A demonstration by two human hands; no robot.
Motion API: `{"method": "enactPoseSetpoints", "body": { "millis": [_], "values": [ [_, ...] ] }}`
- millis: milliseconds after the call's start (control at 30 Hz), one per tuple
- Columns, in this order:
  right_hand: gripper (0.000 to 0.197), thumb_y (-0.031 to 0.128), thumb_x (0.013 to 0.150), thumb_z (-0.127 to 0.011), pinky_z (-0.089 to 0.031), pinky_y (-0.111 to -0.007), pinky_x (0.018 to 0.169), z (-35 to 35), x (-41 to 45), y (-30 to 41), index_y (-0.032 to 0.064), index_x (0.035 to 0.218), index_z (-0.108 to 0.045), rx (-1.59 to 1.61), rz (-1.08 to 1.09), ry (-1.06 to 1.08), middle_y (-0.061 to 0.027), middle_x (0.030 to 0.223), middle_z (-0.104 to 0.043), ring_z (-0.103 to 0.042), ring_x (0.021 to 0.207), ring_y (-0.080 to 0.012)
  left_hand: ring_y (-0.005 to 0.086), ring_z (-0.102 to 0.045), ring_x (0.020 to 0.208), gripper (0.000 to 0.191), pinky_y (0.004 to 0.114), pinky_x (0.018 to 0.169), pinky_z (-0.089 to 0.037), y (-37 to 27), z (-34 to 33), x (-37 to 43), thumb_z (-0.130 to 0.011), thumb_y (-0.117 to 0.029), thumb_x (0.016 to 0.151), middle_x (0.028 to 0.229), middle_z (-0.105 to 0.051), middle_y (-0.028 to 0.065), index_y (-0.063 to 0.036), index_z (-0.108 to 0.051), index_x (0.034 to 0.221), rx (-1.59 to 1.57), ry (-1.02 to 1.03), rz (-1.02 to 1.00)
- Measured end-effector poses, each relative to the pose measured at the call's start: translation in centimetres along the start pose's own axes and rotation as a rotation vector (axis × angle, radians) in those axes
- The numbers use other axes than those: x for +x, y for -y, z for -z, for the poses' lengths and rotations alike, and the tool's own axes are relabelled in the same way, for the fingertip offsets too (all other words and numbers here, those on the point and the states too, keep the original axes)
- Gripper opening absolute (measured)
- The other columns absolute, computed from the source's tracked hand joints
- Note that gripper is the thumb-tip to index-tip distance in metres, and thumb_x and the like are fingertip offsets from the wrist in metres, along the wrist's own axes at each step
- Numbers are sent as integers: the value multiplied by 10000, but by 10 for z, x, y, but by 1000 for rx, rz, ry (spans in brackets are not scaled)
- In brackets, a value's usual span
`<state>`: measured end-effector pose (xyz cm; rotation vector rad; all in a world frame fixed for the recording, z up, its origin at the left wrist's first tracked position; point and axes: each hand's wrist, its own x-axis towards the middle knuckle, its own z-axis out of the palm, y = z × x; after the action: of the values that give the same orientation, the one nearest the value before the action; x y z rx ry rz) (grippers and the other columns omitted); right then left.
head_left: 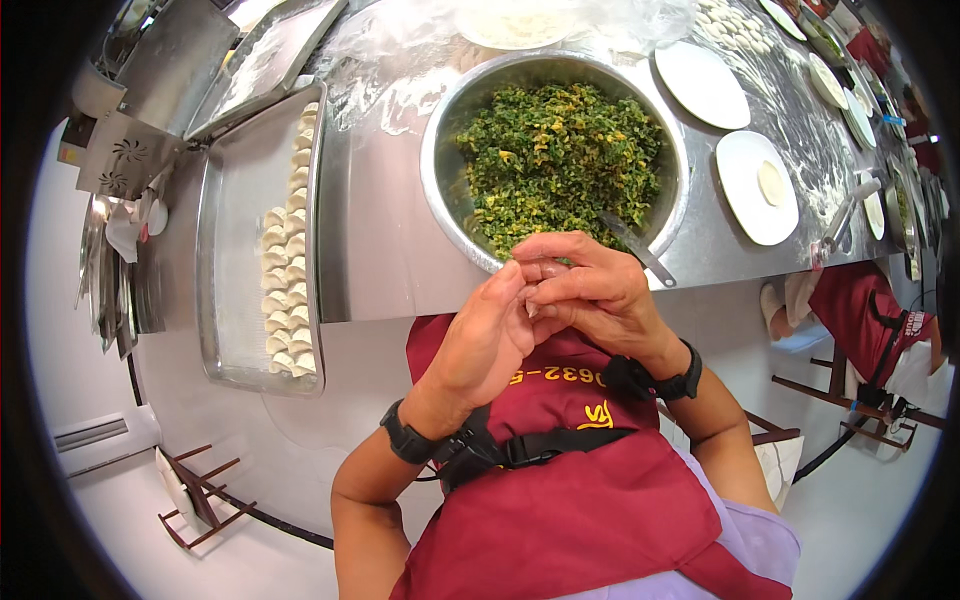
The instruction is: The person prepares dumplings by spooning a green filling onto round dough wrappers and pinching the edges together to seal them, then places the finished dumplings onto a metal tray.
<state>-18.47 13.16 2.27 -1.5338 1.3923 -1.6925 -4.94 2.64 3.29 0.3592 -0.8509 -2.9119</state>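
Note:
My left hand [484, 337] and my right hand [600, 289] meet at the near rim of a large steel bowl [442, 195]. Their fingertips press together around a small piece of dough [532, 308]; only a pale tip shows, and the fingers hide its shape. Chopped green filling with yellow bits [559, 157] fills much of the bowl. A metal-handled utensil [649, 259] leans in the filling, its handle over the rim beside my right hand. Left of the bowl, rows of folded dumplings [289, 300] line the right side of a metal tray [232, 247].
Right of the bowl, a white plate [750, 214] holds a round dough wrapper [769, 183]; another white plate [701, 86] sits behind it. Dough pieces [731, 26] lie on the floured steel table [375, 247]. The tray overhangs its front edge. A person in a maroon apron [855, 322] is at right.

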Motion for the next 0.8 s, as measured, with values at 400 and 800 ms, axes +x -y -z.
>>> {"method": "enactPoseSetpoints", "body": {
  "millis": [400, 800],
  "values": [
    [209, -9, 765, -657, -481, -335, 848, -8, 5, 7, 13, 971, -639, -159, 37, -151, -157, 1180, -576, -599, 1004, -283, 160, -479, 1130, 402, 347, 986, -384, 1, -9, 4, -366, -319, 991, 1255, -491, 64, -50, -422, 1284, 5, -55, -50],
    [126, 64, 835, -627, -460, -376, 875, -7, 1, -11, 5, 946, -635, -114, 218, -167, -143, 1143, -594, -566, 1059, -307, 198, -520, 1110, 409, 368, 951, -442, 1, -10, 10, -327, -329, 1001, 1239, -511, 85, -41, -422, 1276, 10, -96, -48]
  ]
}}
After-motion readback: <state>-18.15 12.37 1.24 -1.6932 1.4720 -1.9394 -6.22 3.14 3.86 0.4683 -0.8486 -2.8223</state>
